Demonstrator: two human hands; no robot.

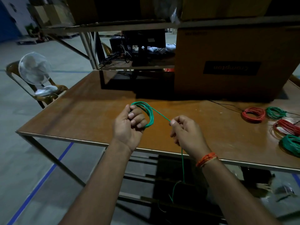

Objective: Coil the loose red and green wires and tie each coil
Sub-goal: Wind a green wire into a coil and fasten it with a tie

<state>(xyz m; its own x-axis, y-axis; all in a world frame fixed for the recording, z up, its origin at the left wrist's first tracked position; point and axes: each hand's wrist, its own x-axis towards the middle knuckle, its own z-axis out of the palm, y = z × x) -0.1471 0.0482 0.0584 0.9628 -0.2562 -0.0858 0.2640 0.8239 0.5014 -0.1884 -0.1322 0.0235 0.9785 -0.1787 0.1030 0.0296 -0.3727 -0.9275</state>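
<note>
one brown table [90, 111], one big cardboard box [227, 65] at its back, one white fan [34, 70] on a chair left. four finished coils at right: two red coils [253, 114], two green coils [276, 112]. left hand [129, 124] fingers curled round one green coil in progress [150, 115] over the table; right hand [185, 130] pinches its loose green wire [183, 166], tail hanging below table edge

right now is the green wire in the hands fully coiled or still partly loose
Partly loose. The left hand holds the green coil, but a strand runs to the right hand, and the loose tail hangs below the table edge.
</note>
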